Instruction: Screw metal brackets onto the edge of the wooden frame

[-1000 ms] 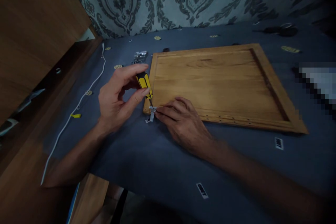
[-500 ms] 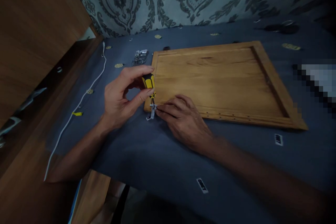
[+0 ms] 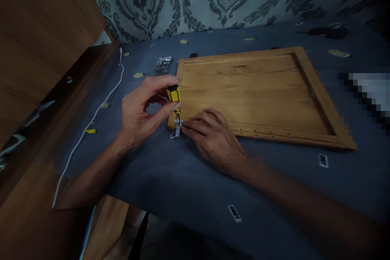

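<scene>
A wooden panel (image 3: 256,93) with a raised frame lies flat on a dark blue cloth (image 3: 189,178). At its near left corner sits a small metal hinge (image 3: 176,128). My left hand (image 3: 141,109) is closed around the yellow and black handle of a screwdriver (image 3: 175,97), held upright with its tip down on the hinge. My right hand (image 3: 211,136) rests on the panel's front edge, its fingertips pinched on the hinge beside the screwdriver tip.
More metal hardware (image 3: 163,65) lies on the cloth behind the panel's left corner. A white cable (image 3: 97,113) runs along the cloth's left side beside brown wooden furniture (image 3: 45,28). A patterned wall stands behind. Dark tools (image 3: 327,31) lie at the far right.
The view has shifted slightly. My left hand has turned the screwdriver a little; the right hand stays pinched on the hinge.
</scene>
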A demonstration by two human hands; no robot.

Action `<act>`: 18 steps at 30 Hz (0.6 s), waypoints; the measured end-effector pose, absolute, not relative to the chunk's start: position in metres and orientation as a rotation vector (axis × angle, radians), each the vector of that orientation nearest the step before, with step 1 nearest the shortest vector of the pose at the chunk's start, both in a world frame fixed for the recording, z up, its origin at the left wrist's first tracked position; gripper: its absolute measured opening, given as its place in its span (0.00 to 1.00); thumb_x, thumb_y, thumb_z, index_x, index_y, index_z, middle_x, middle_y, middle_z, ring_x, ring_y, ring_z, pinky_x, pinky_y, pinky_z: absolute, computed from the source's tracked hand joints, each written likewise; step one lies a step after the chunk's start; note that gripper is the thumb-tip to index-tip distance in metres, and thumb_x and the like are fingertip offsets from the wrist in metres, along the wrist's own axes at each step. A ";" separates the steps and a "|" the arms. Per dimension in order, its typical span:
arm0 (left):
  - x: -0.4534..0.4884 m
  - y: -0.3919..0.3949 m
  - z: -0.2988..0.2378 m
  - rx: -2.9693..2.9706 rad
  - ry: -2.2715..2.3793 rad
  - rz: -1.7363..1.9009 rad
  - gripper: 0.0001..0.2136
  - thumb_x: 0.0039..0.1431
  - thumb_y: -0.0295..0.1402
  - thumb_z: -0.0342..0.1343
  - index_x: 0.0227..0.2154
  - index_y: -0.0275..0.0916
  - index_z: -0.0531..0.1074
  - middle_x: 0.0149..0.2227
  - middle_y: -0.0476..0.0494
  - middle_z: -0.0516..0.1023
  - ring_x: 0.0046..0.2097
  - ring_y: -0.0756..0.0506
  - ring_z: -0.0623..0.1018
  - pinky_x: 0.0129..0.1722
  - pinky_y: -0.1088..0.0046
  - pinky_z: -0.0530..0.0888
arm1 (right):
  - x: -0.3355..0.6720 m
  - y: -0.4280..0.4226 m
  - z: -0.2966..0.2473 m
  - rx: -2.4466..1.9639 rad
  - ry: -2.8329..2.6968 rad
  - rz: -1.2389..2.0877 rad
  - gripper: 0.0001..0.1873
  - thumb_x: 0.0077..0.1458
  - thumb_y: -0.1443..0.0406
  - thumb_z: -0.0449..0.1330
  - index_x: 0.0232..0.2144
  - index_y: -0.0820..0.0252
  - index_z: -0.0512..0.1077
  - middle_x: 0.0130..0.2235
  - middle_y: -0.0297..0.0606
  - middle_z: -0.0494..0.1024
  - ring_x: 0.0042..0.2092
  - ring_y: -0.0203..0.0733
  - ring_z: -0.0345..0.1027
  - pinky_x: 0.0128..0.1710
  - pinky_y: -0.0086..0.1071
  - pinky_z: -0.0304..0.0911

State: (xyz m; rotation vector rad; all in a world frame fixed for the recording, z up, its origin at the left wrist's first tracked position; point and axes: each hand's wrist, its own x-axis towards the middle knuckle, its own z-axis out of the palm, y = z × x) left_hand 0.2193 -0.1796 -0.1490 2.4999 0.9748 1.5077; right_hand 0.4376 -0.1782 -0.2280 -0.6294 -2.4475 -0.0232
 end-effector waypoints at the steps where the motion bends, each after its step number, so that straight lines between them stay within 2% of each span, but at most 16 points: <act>1: 0.219 -0.180 -0.149 2.493 0.990 1.493 0.20 0.63 0.37 0.66 0.57 0.50 0.72 0.50 0.46 0.80 0.39 0.50 0.81 0.38 0.75 0.83 | 0.438 -0.178 -0.228 -0.623 -2.443 -0.025 0.16 0.64 0.75 0.57 0.47 0.57 0.80 0.48 0.39 0.84 0.49 0.47 0.70 0.60 0.50 0.59; 5: 0.218 -0.180 -0.150 2.489 1.038 1.472 0.18 0.66 0.34 0.63 0.56 0.49 0.71 0.50 0.47 0.80 0.39 0.50 0.80 0.38 0.76 0.83 | 0.437 -0.178 -0.227 -0.622 -2.431 -0.062 0.16 0.65 0.74 0.55 0.46 0.57 0.80 0.47 0.38 0.84 0.49 0.47 0.70 0.59 0.49 0.60; 10: 0.218 -0.181 -0.150 2.474 1.091 1.477 0.16 0.66 0.40 0.63 0.54 0.49 0.73 0.48 0.47 0.80 0.42 0.47 0.81 0.38 0.72 0.83 | 0.437 -0.179 -0.226 -0.639 -2.426 -0.083 0.16 0.66 0.74 0.54 0.45 0.56 0.80 0.46 0.36 0.84 0.48 0.46 0.70 0.59 0.47 0.59; 14: 0.220 -0.181 -0.147 2.502 1.069 1.570 0.14 0.64 0.41 0.65 0.51 0.48 0.74 0.44 0.49 0.81 0.41 0.48 0.82 0.37 0.74 0.82 | 0.438 -0.179 -0.226 -0.641 -2.440 -0.062 0.16 0.67 0.73 0.54 0.46 0.56 0.79 0.47 0.36 0.84 0.48 0.46 0.70 0.60 0.48 0.59; 18: 0.219 -0.182 -0.145 2.470 1.114 1.558 0.15 0.64 0.44 0.64 0.51 0.48 0.75 0.44 0.48 0.82 0.40 0.47 0.83 0.38 0.70 0.83 | 0.438 -0.180 -0.225 -0.651 -2.454 -0.052 0.17 0.66 0.74 0.54 0.47 0.54 0.80 0.48 0.36 0.84 0.48 0.47 0.70 0.59 0.49 0.59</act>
